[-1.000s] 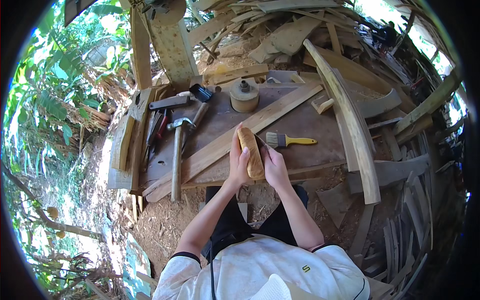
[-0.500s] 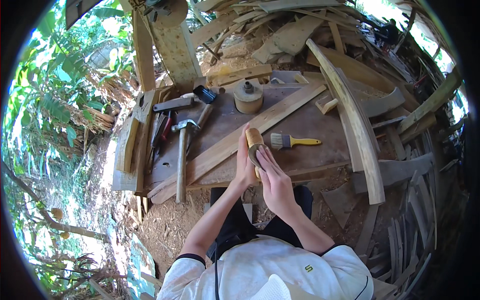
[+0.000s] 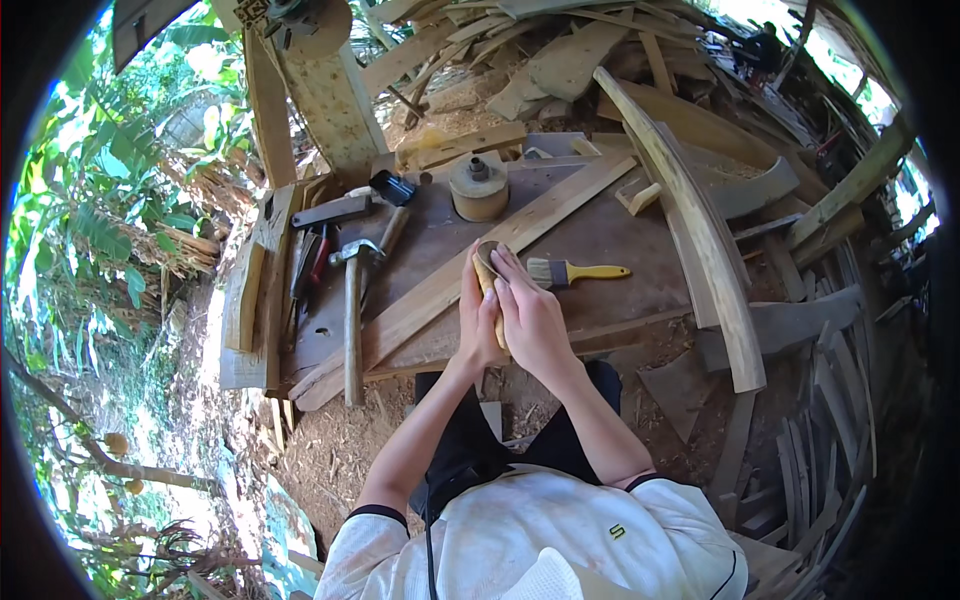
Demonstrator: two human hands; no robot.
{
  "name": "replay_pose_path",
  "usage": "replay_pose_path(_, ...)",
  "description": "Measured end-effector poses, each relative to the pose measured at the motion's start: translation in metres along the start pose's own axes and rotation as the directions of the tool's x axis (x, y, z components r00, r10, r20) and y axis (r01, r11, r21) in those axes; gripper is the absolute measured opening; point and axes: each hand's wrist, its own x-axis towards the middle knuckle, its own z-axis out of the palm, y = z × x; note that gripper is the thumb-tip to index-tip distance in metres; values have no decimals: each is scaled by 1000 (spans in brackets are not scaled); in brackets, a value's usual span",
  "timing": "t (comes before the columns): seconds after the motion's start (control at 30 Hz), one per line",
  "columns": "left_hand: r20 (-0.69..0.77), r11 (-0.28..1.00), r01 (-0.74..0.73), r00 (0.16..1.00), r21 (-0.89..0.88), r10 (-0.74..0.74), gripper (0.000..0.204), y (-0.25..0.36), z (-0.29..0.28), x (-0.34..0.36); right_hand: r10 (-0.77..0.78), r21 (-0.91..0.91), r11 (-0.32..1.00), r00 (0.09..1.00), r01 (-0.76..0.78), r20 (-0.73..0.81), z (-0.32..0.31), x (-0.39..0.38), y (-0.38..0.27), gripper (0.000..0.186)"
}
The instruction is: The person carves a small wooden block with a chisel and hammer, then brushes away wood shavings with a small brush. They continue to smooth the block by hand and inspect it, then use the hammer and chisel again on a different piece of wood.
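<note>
In the middle of the head view, my left hand (image 3: 477, 322) is wrapped along a small, pale brown wooden piece (image 3: 483, 275), held upright along my line of sight over the bench's front. My right hand (image 3: 530, 320) presses a thin dark sheet (image 3: 490, 254) onto that piece with its fingertips; the sheet is mostly hidden under them. A yellow-handled paintbrush (image 3: 596, 271) lies just right of my hands. Beneath them a long plank (image 3: 400, 320) crosses the brown bench (image 3: 650, 260) diagonally. A claw hammer (image 3: 353, 300) lies to the left.
Dark-handled tools (image 3: 322, 255), a dustpan-shaped black item (image 3: 390, 184) and a round wooden block (image 3: 480, 200) sit at the back. A long curved timber (image 3: 690, 210) spans the right side. Offcuts (image 3: 560, 60) are piled behind; a post (image 3: 330, 100) stands back left, foliage (image 3: 110, 200) beyond.
The wooden piece was turned broadside up a second ago; my right fingers then moved onto it with the sheet. Since half a second ago, both hands have shifted slightly up and left.
</note>
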Motion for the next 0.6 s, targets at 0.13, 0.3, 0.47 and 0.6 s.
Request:
replay_pose_path(0.13, -17, 994, -69, 997, 81, 71, 83, -12, -15, -4, 54, 18, 998, 997, -55, 61, -21, -38, -20, 44)
replay_pose_path(0.3, -21, 1000, 3, 1000, 11, -3, 89, -8, -8, -5, 135, 158, 977, 988, -145, 70, -17, -18, -17, 43)
replay_pose_path(0.47, -27, 997, -54, 998, 50, 55, 92, -11, -10, -3, 78, 86, 993, 995, -82, 58, -11, -23, -12, 44)
replay_pose_path(0.6, -28, 996, -62, 998, 64, 64, 92, -19, -14, 1, 37, -12, 999, 996, -36, 86, -24, -63, -29, 44)
